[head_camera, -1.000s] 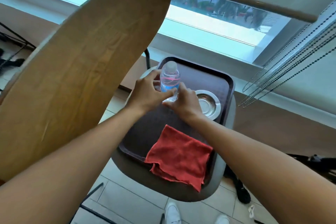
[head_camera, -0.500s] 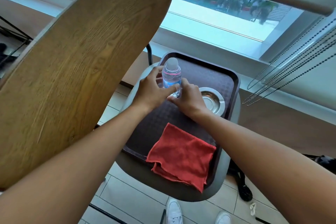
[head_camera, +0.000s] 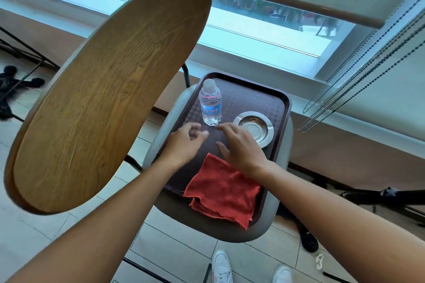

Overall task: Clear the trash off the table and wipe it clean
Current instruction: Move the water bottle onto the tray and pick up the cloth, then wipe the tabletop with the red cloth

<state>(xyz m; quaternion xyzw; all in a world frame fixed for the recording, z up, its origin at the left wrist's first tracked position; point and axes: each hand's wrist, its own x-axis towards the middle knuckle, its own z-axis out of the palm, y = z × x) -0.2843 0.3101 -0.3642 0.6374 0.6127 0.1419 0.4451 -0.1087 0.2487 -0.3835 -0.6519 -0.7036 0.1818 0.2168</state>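
A clear plastic water bottle [head_camera: 210, 103] with a blue label stands upright at the far left of a dark brown tray [head_camera: 250, 96]. The tray lies on a grey chair seat [head_camera: 279, 193]. A round metal ashtray [head_camera: 254, 127] sits to the bottle's right. A red cloth [head_camera: 223, 193] lies crumpled on the tray's near end. My left hand [head_camera: 184, 142] hovers just short of the bottle with loosely curled fingers, holding nothing. My right hand [head_camera: 239, 145] hovers beside it with spread fingers, over the tray between cloth and ashtray.
A round wooden tabletop [head_camera: 110, 99] fills the left, higher than the chair. A window and ledge run behind. Blind chains [head_camera: 358, 69] hang at the right. Black stand legs [head_camera: 379, 195] cross the tiled floor at the right. My white shoes [head_camera: 222, 269] show below.
Both hands have let go of the bottle and drawn back toward me. The bottle now stands alone on the tray.
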